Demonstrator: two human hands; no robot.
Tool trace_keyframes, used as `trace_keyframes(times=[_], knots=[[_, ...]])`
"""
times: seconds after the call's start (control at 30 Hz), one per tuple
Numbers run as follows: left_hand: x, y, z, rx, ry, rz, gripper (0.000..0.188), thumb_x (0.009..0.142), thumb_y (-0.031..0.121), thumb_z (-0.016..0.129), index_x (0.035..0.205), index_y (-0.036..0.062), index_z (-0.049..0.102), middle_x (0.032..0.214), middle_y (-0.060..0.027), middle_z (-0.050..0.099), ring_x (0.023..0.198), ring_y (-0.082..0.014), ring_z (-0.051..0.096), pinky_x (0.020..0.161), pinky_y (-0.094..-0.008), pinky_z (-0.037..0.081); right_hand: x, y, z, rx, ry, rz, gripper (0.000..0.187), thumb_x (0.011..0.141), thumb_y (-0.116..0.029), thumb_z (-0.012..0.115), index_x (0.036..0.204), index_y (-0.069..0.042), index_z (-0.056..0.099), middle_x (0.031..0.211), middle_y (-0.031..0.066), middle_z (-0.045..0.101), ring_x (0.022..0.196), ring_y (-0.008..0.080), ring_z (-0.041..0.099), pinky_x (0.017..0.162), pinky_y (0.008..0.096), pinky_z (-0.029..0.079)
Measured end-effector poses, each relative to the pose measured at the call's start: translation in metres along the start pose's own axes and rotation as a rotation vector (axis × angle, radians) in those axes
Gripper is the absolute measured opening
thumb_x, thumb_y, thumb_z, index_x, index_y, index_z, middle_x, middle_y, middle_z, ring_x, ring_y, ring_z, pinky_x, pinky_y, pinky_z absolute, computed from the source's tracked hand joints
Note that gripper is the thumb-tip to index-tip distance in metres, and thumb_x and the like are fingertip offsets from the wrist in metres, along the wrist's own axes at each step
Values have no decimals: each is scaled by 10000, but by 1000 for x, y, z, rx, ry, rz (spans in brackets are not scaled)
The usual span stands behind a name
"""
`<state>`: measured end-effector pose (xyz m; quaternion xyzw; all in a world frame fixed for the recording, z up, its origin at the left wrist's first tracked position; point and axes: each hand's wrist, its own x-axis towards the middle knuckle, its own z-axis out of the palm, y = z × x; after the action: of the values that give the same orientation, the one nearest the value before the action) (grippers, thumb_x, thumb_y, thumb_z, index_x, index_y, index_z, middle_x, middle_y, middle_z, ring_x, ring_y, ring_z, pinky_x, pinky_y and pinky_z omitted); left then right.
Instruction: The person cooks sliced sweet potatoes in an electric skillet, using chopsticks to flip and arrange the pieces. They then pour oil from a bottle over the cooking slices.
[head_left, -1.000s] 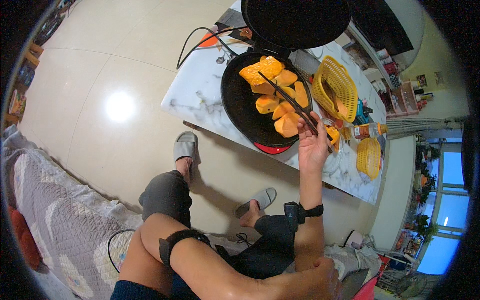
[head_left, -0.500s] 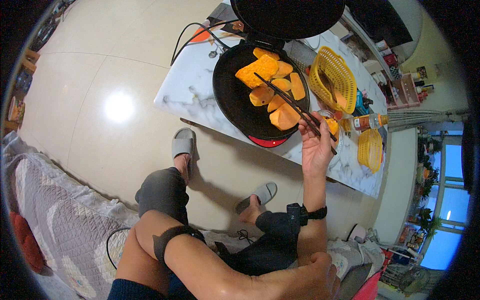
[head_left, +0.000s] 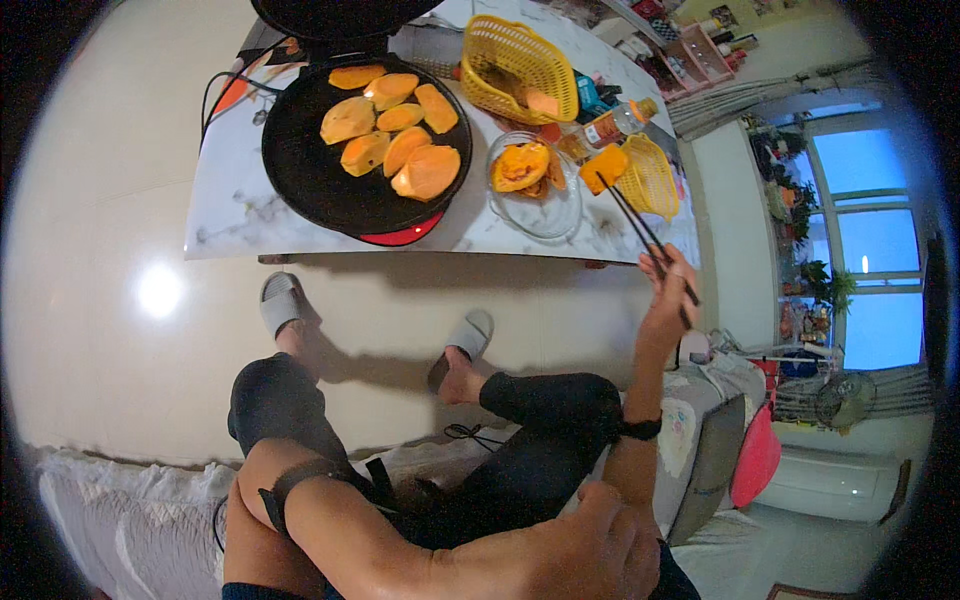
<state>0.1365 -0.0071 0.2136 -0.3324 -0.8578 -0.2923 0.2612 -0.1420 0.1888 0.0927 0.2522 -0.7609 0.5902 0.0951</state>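
Observation:
My right hand (head_left: 668,295) pinches a pair of dark chopsticks (head_left: 640,225) at the right of the table. At their tips is an orange slice (head_left: 603,168) that looks like sweet potato, held up between a glass dish (head_left: 545,222) and a small yellow basket (head_left: 655,178). Browned orange pieces (head_left: 522,167) lie in the dish. Several thick orange slices (head_left: 427,173) rest in the round black electric griddle (head_left: 300,190), its lid raised. My left hand (head_left: 595,540) lies across my lap, curled over my right elbow; its fingertips are partly hidden.
A larger yellow basket (head_left: 520,65) with a piece inside stands behind the dish. A clear bottle (head_left: 615,128) with a yellow cap leans beside it. A black cord (head_left: 225,85) runs off the griddle's left side. My knees and slippers (head_left: 470,338) are below the table edge.
The chopsticks have moved right, from over the griddle to past the glass dish, carrying the orange slice. My view has shifted right. My left hand stays by my right elbow.

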Motion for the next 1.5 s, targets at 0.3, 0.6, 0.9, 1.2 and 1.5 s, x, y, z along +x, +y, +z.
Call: trace_keyframes(times=[0.3,0.6,0.9,1.2,1.5], knots=[[-1,-2,0,27,16,-8,258,796,199,601,956,5,651,802,-41,626,739,-172,566,655,-298,387,0,42,68,-435,-207,-198,218,953,-75,508,1138,16,581,1019,145,630,853,203,653,778,318,506],[-7,5,-4,54,56,-11,275,793,228,597,946,6,652,849,-75,651,768,-198,595,676,-306,420,-16,4,51,-241,-152,-19,228,956,-98,518,1102,52,608,1004,137,653,828,183,648,763,290,512],[-17,1,-17,-20,102,-12,232,804,222,579,895,24,660,799,-49,646,730,-196,594,654,-315,417,13,-39,157,264,-302,30,309,997,-188,466,1136,65,576,978,156,656,822,200,656,774,312,524],[-35,-11,-30,43,81,-38,225,807,221,578,889,28,661,790,-42,643,721,-191,591,649,-313,415,39,-22,271,249,-431,-8,326,983,-210,517,1136,67,599,960,126,665,783,151,653,700,256,520],[-38,-8,-33,55,133,-55,218,810,219,577,882,31,661,780,-36,640,712,-186,588,644,-310,412,40,-12,298,301,-467,-41,349,995,-210,488,1139,97,571,1019,176,653,860,209,671,792,292,534]])
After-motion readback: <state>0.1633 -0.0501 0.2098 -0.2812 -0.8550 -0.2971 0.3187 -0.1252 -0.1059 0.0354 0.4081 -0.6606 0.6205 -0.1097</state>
